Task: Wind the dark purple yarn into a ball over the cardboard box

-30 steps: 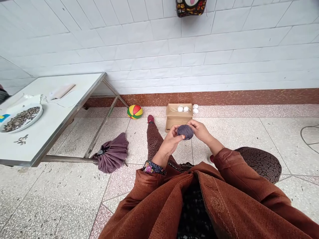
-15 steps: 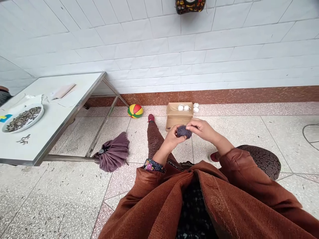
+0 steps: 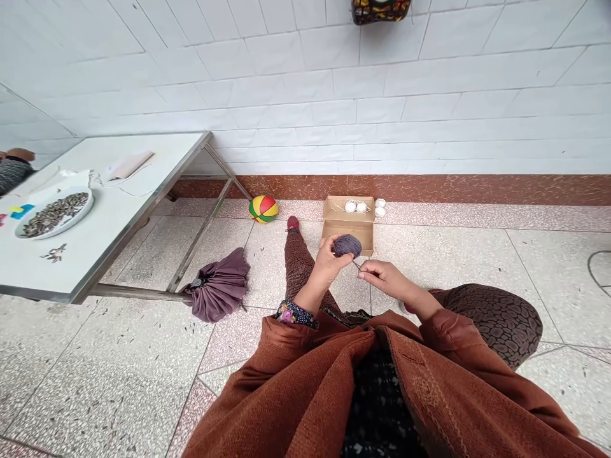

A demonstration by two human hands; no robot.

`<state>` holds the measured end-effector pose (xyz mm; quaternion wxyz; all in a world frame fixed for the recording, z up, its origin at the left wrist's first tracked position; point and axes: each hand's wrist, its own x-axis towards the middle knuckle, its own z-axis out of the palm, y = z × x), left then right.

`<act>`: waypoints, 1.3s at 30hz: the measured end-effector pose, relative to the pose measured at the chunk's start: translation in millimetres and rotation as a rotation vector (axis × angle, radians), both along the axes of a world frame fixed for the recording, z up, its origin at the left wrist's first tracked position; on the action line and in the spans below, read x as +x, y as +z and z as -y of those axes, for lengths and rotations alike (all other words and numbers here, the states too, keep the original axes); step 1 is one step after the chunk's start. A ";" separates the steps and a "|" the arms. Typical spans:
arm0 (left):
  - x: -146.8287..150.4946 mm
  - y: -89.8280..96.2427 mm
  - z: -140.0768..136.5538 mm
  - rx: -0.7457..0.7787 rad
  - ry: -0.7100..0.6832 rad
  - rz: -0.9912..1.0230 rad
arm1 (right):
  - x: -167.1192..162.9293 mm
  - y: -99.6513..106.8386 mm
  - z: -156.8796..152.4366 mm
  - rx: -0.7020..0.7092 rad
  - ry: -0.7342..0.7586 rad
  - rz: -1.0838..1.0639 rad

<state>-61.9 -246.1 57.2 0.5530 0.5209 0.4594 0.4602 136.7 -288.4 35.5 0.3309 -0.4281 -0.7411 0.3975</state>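
A dark purple-grey ball of yarn (image 3: 347,246) is gripped in my left hand (image 3: 327,262), the thumb along its lower side. From the ball a short strand of yarn (image 3: 356,264) runs to my right hand (image 3: 382,278), whose fingertips pinch it, apart from the ball and lower to its right. Just beyond my hands an open cardboard box (image 3: 363,231) sits on the floor. Two white balls (image 3: 356,206) with loose thread lie in its lid part, and more white balls (image 3: 380,207) lie against its right side.
To the left stands a table (image 3: 138,219) with a plate of sunflower seeds (image 3: 57,216) and a folded cloth (image 3: 130,164). A purple umbrella (image 3: 218,286) leans at its leg. A coloured ball (image 3: 263,208) rests near the wall (image 3: 305,133). A cable (image 3: 596,270) curves on the right.
My right hand has moved down from the top of the yarn ball, drawing a strand away from it. My left hand has turned the ball slightly and still holds it.
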 end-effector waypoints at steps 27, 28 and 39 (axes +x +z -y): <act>10.0 -6.1 7.2 -0.181 0.001 0.128 | 1.5 38.8 -17.3 0.110 0.035 0.011; 11.6 -5.6 9.7 -0.183 -0.040 0.096 | 3.2 44.4 -24.3 0.129 0.026 0.001; 17.0 17.5 22.5 -0.362 -0.287 0.444 | 13.9 -19.0 -41.9 -0.106 -0.287 -0.157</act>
